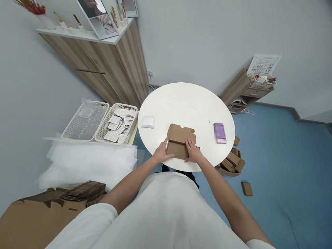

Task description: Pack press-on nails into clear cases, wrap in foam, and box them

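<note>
A brown cardboard box, partly folded with its lid raised open at the back, lies near the front edge of the round white table. My left hand is at the box's left side, thumb spread along the front edge and fingers on the side wall. At the right side, my right hand presses on the side panel with its fingers on the box. A white packet lies on the left of the table, and a purple item, blurred out, lies on the right.
Left of the table are a basket of printed cards, a basket of clear packs, white foam sheets and stacked flat cardboard. A carton of brown boxes and one loose box are on the floor at right.
</note>
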`<state>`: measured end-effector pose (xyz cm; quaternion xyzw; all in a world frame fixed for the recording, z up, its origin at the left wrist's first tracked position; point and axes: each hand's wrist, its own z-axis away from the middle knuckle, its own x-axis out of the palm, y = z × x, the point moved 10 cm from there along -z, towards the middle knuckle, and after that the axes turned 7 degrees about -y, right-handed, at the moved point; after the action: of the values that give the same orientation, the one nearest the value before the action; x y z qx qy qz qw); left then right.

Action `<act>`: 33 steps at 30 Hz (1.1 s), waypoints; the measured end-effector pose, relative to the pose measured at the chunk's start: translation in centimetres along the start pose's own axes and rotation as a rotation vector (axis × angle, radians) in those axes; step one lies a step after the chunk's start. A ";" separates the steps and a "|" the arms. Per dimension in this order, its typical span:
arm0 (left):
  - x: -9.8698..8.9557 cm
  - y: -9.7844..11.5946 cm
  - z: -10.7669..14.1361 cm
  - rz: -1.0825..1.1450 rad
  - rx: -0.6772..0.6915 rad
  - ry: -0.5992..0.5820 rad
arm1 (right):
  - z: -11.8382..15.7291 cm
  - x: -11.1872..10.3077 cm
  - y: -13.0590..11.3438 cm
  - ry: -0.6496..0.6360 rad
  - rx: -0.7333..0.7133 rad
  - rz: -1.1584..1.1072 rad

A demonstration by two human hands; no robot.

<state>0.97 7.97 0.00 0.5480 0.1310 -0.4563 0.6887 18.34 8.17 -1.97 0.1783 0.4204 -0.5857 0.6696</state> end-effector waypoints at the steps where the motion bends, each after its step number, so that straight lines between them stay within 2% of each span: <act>1: 0.1 0.5 -0.1 -0.018 0.038 -0.029 | 0.0 0.0 0.0 0.000 0.001 0.000; 5: 0.6 0.9 -1.2 -0.122 0.027 -0.151 | 0.0 0.0 -0.2 -0.008 -0.013 0.004; 7: 0.7 0.8 -1.8 -0.139 0.008 -0.166 | 0.3 -0.2 -0.2 0.006 -0.032 -0.014; 9: 0.8 0.7 -2.1 -0.142 0.008 -0.168 | 1.0 -0.8 0.5 0.074 -0.021 -0.084; 12: 1.1 0.6 -2.2 -0.149 0.013 -0.177 | 3.0 -1.8 4.2 0.263 0.139 -0.336; 14: 1.2 0.6 -2.2 -0.151 0.010 -0.182 | 4.6 -0.9 7.2 0.328 0.295 -0.597; 16: 1.4 0.7 -2.3 -0.148 -0.001 -0.179 | 5.7 1.0 8.9 0.286 0.384 -0.859; 19: 1.6 1.2 -2.6 -0.146 -0.004 -0.167 | 6.1 2.9 8.7 0.190 0.370 -1.070; 23: 1.8 2.1 -2.8 -0.132 0.005 -0.152 | 6.0 2.5 7.7 0.187 0.339 -1.085; 28: 2.6 2.7 -3.0 -0.118 -0.005 -0.173 | 5.7 0.7 7.3 0.275 0.331 -1.133; 31: 3.4 3.1 -3.1 -0.085 -0.003 -0.187 | 5.6 -0.1 7.5 0.315 0.385 -0.957; 33: 3.8 3.3 -3.2 -0.062 0.000 -0.191 | 5.5 0.0 7.9 0.299 0.460 -0.797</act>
<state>6.66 8.85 -1.67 0.4974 0.0815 -0.5277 0.6837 27.66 6.12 -0.79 0.2288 0.4072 -0.8425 0.2685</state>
